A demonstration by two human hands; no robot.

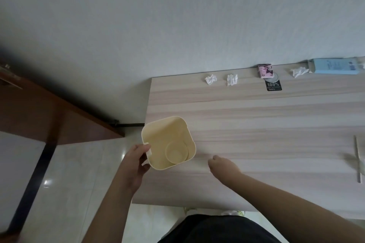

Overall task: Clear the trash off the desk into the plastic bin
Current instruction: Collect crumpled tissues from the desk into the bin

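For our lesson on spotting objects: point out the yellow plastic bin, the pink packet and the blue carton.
yellow plastic bin [158, 134], head view, on its inner left wall.
pink packet [264, 70], head view, on the middle of its printed face.
blue carton [333, 66], head view, on its long side.

We see a pale, faintly textured wall [158, 25] filling the far side of the scene, evenly lit with no hard shadows. The worktop [266, 124] of light wood grain stands against it, reaching from the middle to the right edge. On the left, a reddish-brown wooden piece [49, 112] runs diagonally towards the wall. Below it lies a glossy, light tiled floor [83, 173], showing small bright reflections and crossed by a dark strip [33, 181].
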